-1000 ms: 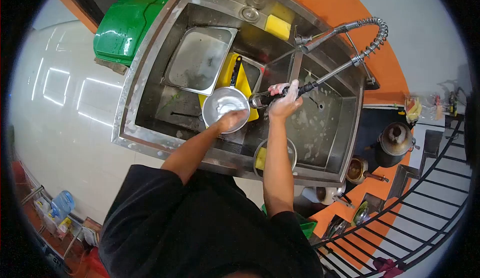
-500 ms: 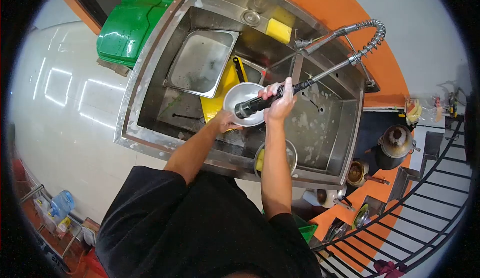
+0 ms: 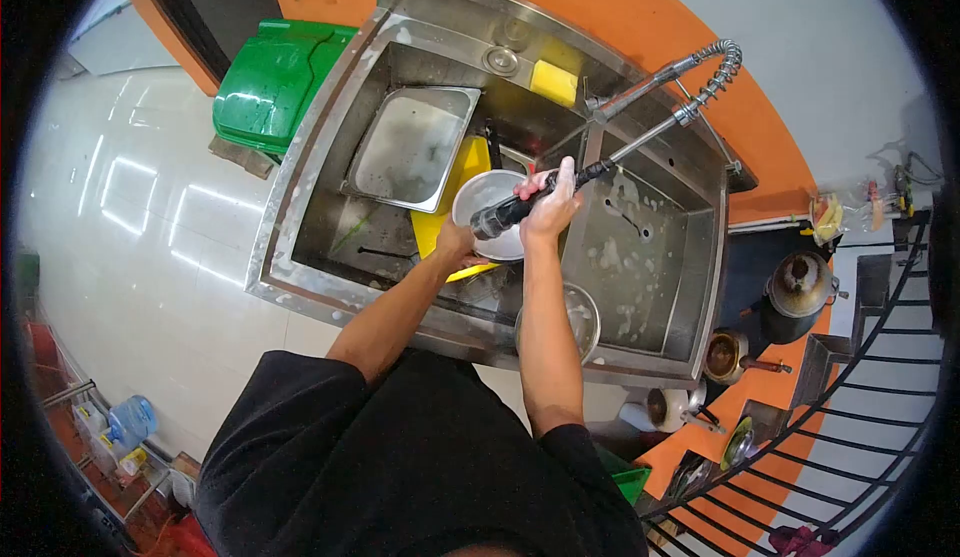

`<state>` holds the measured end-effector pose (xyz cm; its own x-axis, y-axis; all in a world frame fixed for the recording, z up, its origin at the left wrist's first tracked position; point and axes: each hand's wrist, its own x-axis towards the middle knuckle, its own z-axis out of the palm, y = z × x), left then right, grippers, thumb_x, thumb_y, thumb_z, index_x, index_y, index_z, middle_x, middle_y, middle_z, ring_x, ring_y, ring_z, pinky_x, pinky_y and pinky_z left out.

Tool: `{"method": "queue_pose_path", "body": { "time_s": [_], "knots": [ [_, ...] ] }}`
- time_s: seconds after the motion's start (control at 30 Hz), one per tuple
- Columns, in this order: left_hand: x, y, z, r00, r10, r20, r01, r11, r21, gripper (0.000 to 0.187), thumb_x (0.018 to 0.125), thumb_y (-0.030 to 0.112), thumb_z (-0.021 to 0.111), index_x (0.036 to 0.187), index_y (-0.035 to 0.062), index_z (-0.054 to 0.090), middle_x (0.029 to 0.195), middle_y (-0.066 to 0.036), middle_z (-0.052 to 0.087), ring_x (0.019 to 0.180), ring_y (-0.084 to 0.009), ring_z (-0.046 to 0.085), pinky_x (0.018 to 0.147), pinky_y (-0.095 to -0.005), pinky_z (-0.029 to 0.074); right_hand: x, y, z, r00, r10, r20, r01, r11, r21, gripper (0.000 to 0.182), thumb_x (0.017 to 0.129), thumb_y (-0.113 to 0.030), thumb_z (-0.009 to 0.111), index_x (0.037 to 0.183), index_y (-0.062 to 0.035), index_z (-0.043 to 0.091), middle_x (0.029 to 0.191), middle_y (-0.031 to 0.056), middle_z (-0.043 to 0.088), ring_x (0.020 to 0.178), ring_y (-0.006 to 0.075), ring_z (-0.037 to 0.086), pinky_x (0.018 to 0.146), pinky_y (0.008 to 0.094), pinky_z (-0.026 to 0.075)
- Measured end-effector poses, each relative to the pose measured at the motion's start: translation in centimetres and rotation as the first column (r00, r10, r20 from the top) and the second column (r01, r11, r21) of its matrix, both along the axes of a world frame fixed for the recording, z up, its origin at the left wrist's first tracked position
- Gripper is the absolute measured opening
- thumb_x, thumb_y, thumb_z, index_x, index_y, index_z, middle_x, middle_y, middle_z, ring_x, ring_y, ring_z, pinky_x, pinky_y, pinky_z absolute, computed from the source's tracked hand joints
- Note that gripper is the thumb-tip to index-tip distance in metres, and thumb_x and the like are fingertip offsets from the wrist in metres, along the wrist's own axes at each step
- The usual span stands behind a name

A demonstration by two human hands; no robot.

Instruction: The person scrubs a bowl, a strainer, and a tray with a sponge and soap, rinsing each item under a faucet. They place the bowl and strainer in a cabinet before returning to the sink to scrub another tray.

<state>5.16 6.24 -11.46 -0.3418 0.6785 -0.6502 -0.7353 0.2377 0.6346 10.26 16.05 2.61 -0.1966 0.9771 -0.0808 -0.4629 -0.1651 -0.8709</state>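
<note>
Over the left basin of a steel sink (image 3: 262, 275), my left hand (image 3: 456, 244) is closed on the rim of a white bowl (image 3: 480, 192). My right hand (image 3: 552, 207) wraps around the black handle of a spray faucet (image 3: 495, 219), its head pointing into the bowl. Whether water is flowing I cannot make out. Beneath the bowl lies a yellow board (image 3: 430, 227), partly hidden. To its left a steel pan (image 3: 415, 142) holds cloudy water. Behind my right forearm, a round metal bowl (image 3: 585, 322) sits by the front edge.
A yellow sponge (image 3: 554, 84) rests on the sink's back ledge. The right basin (image 3: 625, 267) has foam patches on its floor. Left of the sink stands a green bin (image 3: 278, 87). Several pots, including a lidded one (image 3: 798, 285), stand at the right, beside a black railing (image 3: 880, 397).
The view has shifted slightly, so the sink appears a little lower and turned. Both hands keep hold of the bowl and the spray faucet, with the nozzle still over the bowl.
</note>
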Motion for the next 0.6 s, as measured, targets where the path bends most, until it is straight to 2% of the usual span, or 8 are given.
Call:
{"method": "queue_pose_path", "body": {
  "time_s": [0.17,0.23,0.27,0.43,0.5,0.53,0.57,0.6],
  "knots": [
    [0.0,-1.9,-0.4,0.999,-0.011,-0.032,0.009,0.999,-0.047,0.052,0.084,-0.003,0.045,0.135,0.0088,0.044,0.119,-0.019,0.059,0.093,-0.0375,0.068,0.055,-0.0442,0.065,-0.1,0.9,1.6,0.991,-0.123,-0.06,0.132,0.977,0.168,0.056,0.1,-0.046,0.044,0.06,-0.0078,0.041,0.05,0.0063,0.043,0.044,0.0201,0.044,0.05,0.0372,0.044],
    [-1.2,-3.0,-1.4,0.969,0.002,0.248,0.024,0.994,-0.103,0.05,0.084,-0.002,0.044,0.135,0.0023,0.042,0.117,-0.022,0.059,0.092,-0.038,0.068,0.058,-0.0459,0.065,0.2,1.9,2.0,0.975,-0.22,-0.017,0.216,0.934,0.283,0.055,0.101,-0.045,0.043,0.06,-0.0075,0.042,0.05,0.0064,0.043,0.043,0.0197,0.044,0.05,0.0371,0.045],
    [-1.7,-3.8,-1.5,0.955,-0.056,0.291,0.045,0.998,0.045,0.049,0.086,-0.001,0.042,0.134,-0.0008,0.041,0.117,-0.024,0.058,0.089,-0.039,0.068,0.059,-0.0484,0.065,0.4,2.2,1.9,0.976,-0.215,-0.025,0.213,0.935,0.282,0.055,0.101,-0.045,0.043,0.06,-0.0075,0.042,0.05,0.0064,0.043,0.043,0.0197,0.044,0.05,0.0371,0.045],
    [-1.8,-4.0,-1.9,0.986,0.006,0.165,-0.002,1.0,-0.026,0.047,0.087,0.004,0.042,0.134,0.0028,0.044,0.113,-0.023,0.061,0.087,-0.0405,0.068,0.058,-0.0538,0.063,1.4,-0.5,1.7,0.997,0.054,0.057,-0.064,0.979,0.191,0.054,0.101,-0.045,0.045,0.062,-0.0084,0.04,0.05,0.0064,0.042,0.044,0.0195,0.044,0.049,0.0367,0.043],
    [-1.5,-2.4,-1.9,0.998,-0.006,-0.055,0.002,0.997,-0.077,0.05,0.085,0.009,0.049,0.135,0.0046,0.045,0.109,-0.021,0.065,0.088,-0.0371,0.069,0.061,-0.0511,0.063,1.2,-1.2,1.0,0.991,0.121,-0.048,-0.118,0.991,0.054,0.052,0.1,-0.046,0.046,0.064,-0.0089,0.041,0.052,0.0047,0.038,0.044,0.0185,0.04,0.049,0.0363,0.041],
    [-1.6,-0.9,-8.1,0.943,-0.031,-0.332,-0.011,0.992,-0.123,0.054,0.082,0.01,0.057,0.133,0.0038,0.045,0.107,-0.022,0.066,0.093,-0.0387,0.068,0.074,-0.0497,0.059,1.0,-1.5,1.3,0.991,0.111,-0.075,-0.105,0.991,0.083,0.052,0.101,-0.046,0.046,0.065,-0.0088,0.041,0.053,0.0047,0.038,0.045,0.0187,0.041,0.049,0.0368,0.041],
    [-1.3,-0.8,-7.8,0.943,-0.043,-0.33,0.0,0.992,-0.127,0.054,0.082,0.01,0.057,0.133,0.0038,0.045,0.107,-0.022,0.066,0.093,-0.0387,0.068,0.074,-0.0497,0.059,0.9,-1.4,1.4,0.99,0.099,-0.102,-0.088,0.99,0.109,0.051,0.101,-0.045,0.046,0.066,-0.0087,0.041,0.054,0.0047,0.038,0.045,0.0188,0.041,0.049,0.0374,0.041],
    [-1.0,-0.6,-6.4,0.81,-0.121,-0.574,0.003,0.979,-0.203,0.056,0.079,0.008,0.058,0.133,0.0036,0.044,0.108,-0.024,0.066,0.096,-0.0407,0.066,0.08,-0.0485,0.056,0.9,-1.0,1.9,0.983,0.081,-0.163,-0.065,0.992,0.106,0.051,0.101,-0.044,0.045,0.066,-0.0079,0.041,0.054,0.0052,0.04,0.047,0.02,0.043,0.051,0.0387,0.043]
  ]
}}
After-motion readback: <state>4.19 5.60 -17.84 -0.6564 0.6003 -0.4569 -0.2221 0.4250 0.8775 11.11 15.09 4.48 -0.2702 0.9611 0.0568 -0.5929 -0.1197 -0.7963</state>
